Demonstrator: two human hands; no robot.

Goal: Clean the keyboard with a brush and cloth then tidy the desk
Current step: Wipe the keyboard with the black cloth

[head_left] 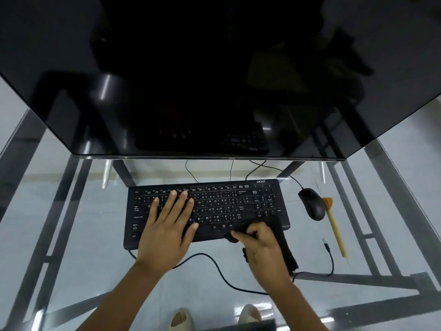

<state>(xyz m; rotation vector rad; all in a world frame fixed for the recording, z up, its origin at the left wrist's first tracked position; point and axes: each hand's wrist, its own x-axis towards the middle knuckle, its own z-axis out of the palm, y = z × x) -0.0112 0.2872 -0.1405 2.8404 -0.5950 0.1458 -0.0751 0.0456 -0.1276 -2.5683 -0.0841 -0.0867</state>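
On glass desk [71, 211], below large dark monitor [214, 68]:

Left hand [167, 225]: laid flat, palm down, across left half of keyboard [238, 204]; fingers straight and spread, tips reaching upper key rows, thumb out toward space bar. Grasping nothing, released.

Right hand [260, 244]: at near right corner of keyboard, fingers curled round black cloth [281, 237], gripping it and pressing it against front edge; cloth hanging off keyboard toward near side. Slightly blurred.

Count of items:
- Keyboard, black, wired: one. Centred on desk, just in front of monitor's lower edge.
- Cloth, black: one. Held in right hand, partly over keyboard's right end.
- Brush [334, 225], pale wooden handle, tan bristles: one. Lying on desk right of mouse, bristle end touching or just beside it, handle pointing toward near side; apart from both hands.
- Mouse [312, 204], black, wired: one. Just right of keyboard.
- Loose cable [214, 261], black: one, running from keyboard's near left corner, across desk, to free plug [326, 246] near brush handle.
- Thinner cables behind keyboard: exact number unclear.
- Feet in pale sandals [181, 318], seen through glass: two.

Containers: not discernible.
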